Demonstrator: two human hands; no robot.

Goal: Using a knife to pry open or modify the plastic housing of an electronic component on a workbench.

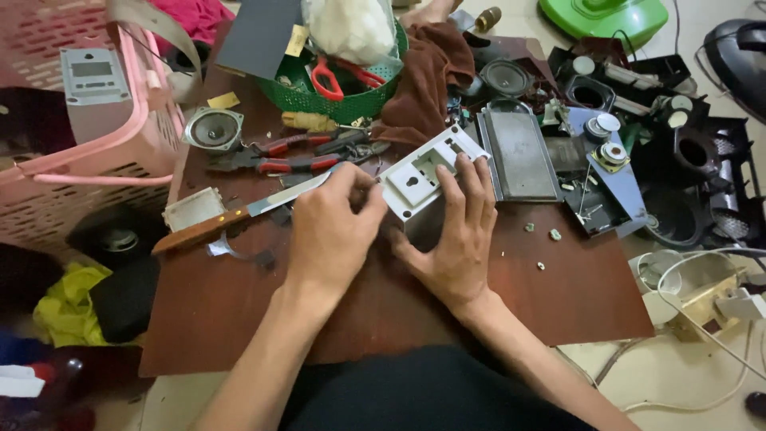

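1. My right hand [459, 231] clamps the white socket plate [427, 172] from its right side.
2. My left hand [331, 227] pinches the plate's left edge.
3. The plate sits mid-tabletop [558, 295], between both hands.

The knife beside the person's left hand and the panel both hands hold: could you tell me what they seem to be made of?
Knife: likely steel blade, bright and reflective; brown handle looks like wood. White panel: probably matte moulded plastic, with clean cut-out openings.
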